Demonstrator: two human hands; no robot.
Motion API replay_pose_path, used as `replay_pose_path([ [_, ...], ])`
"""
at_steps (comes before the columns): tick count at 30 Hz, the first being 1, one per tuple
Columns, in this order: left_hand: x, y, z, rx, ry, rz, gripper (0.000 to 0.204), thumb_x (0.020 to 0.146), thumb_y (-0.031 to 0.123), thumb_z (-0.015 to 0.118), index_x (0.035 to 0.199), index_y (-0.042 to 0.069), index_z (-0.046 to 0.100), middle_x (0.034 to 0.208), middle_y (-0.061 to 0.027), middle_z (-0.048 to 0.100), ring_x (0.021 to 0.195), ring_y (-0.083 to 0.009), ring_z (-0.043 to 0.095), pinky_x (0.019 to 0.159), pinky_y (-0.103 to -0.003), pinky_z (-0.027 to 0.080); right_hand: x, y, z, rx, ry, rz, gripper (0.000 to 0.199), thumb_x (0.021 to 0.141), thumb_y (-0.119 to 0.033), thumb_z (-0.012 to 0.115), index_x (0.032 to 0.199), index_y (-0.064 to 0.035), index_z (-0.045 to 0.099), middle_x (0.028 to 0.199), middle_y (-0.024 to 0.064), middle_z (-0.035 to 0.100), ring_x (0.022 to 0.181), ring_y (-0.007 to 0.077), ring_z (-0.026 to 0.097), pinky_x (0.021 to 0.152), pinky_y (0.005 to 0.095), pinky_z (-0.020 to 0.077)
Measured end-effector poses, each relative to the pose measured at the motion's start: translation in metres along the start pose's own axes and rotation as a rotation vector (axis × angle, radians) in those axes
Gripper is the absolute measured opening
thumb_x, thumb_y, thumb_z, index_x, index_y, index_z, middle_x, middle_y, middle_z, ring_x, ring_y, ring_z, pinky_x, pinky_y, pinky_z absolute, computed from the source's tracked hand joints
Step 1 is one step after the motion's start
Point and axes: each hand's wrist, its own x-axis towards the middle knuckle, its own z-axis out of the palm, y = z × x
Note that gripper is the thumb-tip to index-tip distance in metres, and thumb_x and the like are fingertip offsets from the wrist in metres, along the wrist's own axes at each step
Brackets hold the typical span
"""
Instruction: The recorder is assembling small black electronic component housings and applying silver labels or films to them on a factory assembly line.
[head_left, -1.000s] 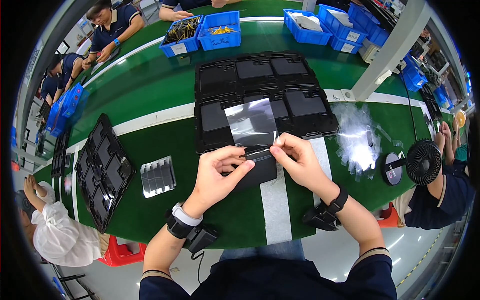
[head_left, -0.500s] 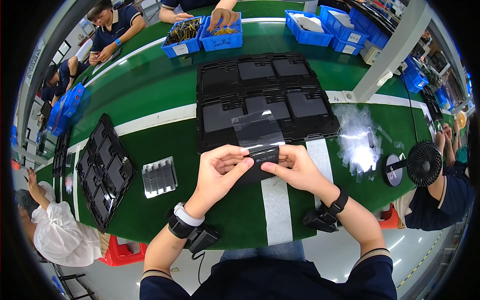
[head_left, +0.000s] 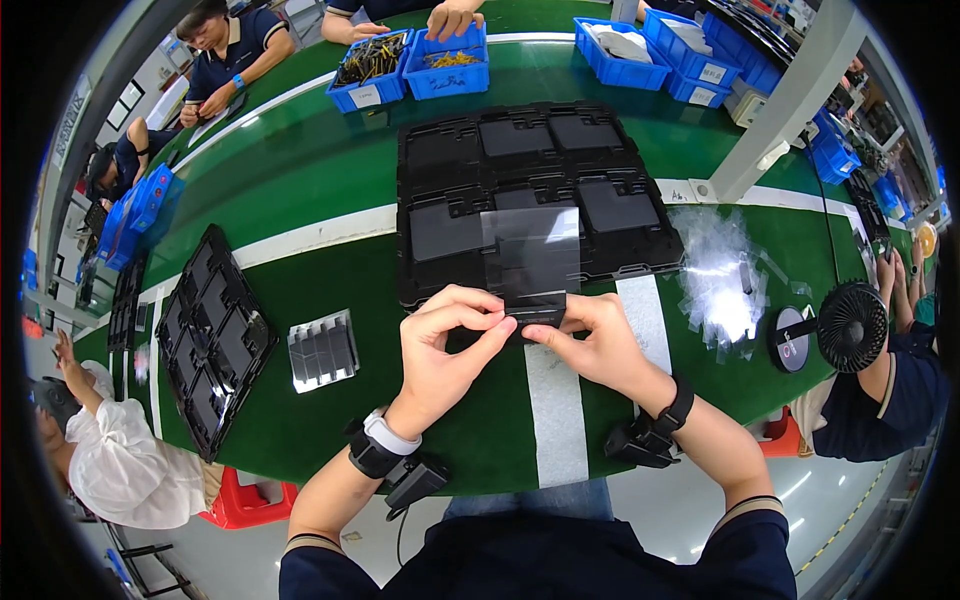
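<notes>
Between my hands is a flat black rectangular piece point(head_left: 540, 310), tilted so that mostly its near edge shows. A clear film point(head_left: 531, 245) rises from its far side, in front of a large black tray. My right hand point(head_left: 600, 340) grips the piece at its right end, thumb on the near side and fingers behind. My left hand point(head_left: 450, 345) is closed in a pinch at the left end, thumb and forefinger at the corner where piece and film meet. Which of the two it pinches I cannot make out.
Beyond my hands lies the large black tray point(head_left: 440, 270) with flat dark pieces in its pockets. Another black tray point(head_left: 215, 345) and a sheet of dark strips point(head_left: 323, 350) are at left. Clear films point(head_left: 720, 285) and a small fan point(head_left: 850, 325) are at right. Blue bins point(head_left: 447, 80) stand farther back.
The black piece has tipped, so its printed face now shows less. The film stands more upright and flatter to view. My left fingers have shifted at the corner.
</notes>
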Motion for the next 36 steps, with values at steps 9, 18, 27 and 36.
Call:
replay_pose_path([
  [9, 0.008, 0.003, -0.011, -0.294, -0.093, -0.29, 0.008, 0.078, -0.003, 0.064, 0.085, -0.002, 0.067, 0.09, -0.0109, 0.064, 0.078, -0.013, 0.061, 0.073, -0.025, 0.049, 0.002, 0.013, -0.002, 0.38, -0.112, 0.171, 0.022, 0.081, -0.007, 0.065, 0.101, 0.0018, 0.062, 0.091, 0.0052, 0.065, 0.082, 0.0083, 0.059, 0.072, 0.0241, 0.0497],
  [18, 0.008, 0.004, -0.015, -0.263, -0.204, -0.416, 0.007, 0.076, 0.0, 0.066, 0.076, -0.001, 0.059, 0.078, -0.0038, 0.06, 0.073, -0.0066, 0.059, 0.066, -0.019, 0.048, 0.001, 0.01, -0.007, 0.261, -0.207, 0.217, 0.022, 0.08, -0.008, 0.066, 0.099, 0.0018, 0.062, 0.087, 0.0074, 0.066, 0.078, 0.0082, 0.06, 0.068, 0.023, 0.0509],
  [27, 0.004, -0.001, -0.009, -0.218, -0.176, -0.306, 0.01, 0.078, -0.001, 0.063, 0.075, 0.002, 0.053, 0.077, -0.0006, 0.055, 0.074, -0.0058, 0.056, 0.068, -0.021, 0.046, 0.001, 0.004, -0.002, 0.162, -0.166, 0.15, 0.019, 0.08, -0.007, 0.066, 0.096, 0.0007, 0.063, 0.085, 0.0091, 0.067, 0.077, 0.0095, 0.062, 0.064, 0.0229, 0.0521],
  [36, 0.008, 0.005, -0.005, -0.141, -0.094, -0.288, 0.011, 0.079, 0.005, 0.067, 0.086, -0.001, 0.063, 0.083, -0.0049, 0.064, 0.077, -0.0072, 0.059, 0.07, -0.02, 0.046, 0.003, 0.006, 0.004, 0.34, 0.182, 0.035, 0.021, 0.083, -0.007, 0.061, 0.102, 0.0006, 0.058, 0.081, 0.0028, 0.061, 0.066, 0.0053, 0.054, 0.059, 0.0188, 0.0454],
])
